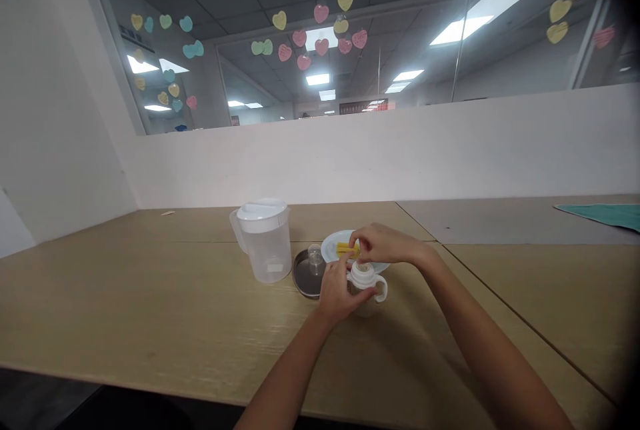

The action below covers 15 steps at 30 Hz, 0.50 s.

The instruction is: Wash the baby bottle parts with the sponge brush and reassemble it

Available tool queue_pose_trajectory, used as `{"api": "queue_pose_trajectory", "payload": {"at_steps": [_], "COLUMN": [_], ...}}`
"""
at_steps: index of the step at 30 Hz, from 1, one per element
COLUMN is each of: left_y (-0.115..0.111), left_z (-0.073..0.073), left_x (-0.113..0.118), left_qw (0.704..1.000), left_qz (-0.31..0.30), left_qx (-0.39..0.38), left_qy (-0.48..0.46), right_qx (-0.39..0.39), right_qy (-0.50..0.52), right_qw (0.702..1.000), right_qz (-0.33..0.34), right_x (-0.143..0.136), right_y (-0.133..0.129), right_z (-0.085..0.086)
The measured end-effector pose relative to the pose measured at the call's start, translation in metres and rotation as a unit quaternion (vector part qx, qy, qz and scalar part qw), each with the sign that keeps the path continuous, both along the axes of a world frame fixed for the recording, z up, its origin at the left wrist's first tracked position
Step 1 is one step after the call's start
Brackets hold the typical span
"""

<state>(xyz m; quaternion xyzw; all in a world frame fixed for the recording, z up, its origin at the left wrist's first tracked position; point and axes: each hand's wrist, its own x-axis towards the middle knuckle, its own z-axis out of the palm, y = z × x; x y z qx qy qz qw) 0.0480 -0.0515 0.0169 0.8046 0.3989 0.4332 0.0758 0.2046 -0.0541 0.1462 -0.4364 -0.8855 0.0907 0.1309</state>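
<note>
In the head view my left hand (pixel 339 291) is wrapped around a sippy cup (pixel 364 275) with a white collar and a white side handle. The cup stands upright near the middle of the table, its lower body partly covered by my fingers. My right hand (pixel 384 243) comes in from the right, just above the cup's top, with fingers pinched together. Whatever those fingers hold, if anything, is too small to make out. Behind the hands lies a pale plate (pixel 330 241) bearing yellow sticks (pixel 345 249), partly hidden by my right hand.
Left of the cup is a round dark metal tray (pixel 303 281) with a small clear domed cap (pixel 315 257) in it. A translucent lidded pitcher (pixel 270 243) stands further left. A green cloth (pixel 603 214) lies at the far right, and a white wall (pixel 350 157) rises behind the table.
</note>
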Motion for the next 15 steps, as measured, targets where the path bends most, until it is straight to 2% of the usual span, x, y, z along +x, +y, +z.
{"api": "queue_pose_trajectory", "payload": {"at_steps": [7,11,15], "left_y": [0.005,0.006,0.005], "left_z": [-0.006,-0.005,-0.002], "left_x": [0.000,0.000,0.001], "left_qw": [1.000,0.999,0.998], "left_qz": [0.013,0.012,0.001], "left_qx": [0.022,0.038,0.051], "left_qy": [0.003,0.011,0.023], "right_qx": [0.038,0.039,0.077], "right_qy": [-0.048,-0.050,-0.022], "right_qw": [0.997,0.996,0.995], "right_qz": [-0.053,-0.055,-0.060], "right_x": [-0.016,-0.014,-0.003], "right_y": [0.004,0.002,-0.001], "right_z": [-0.008,-0.003,0.003]}}
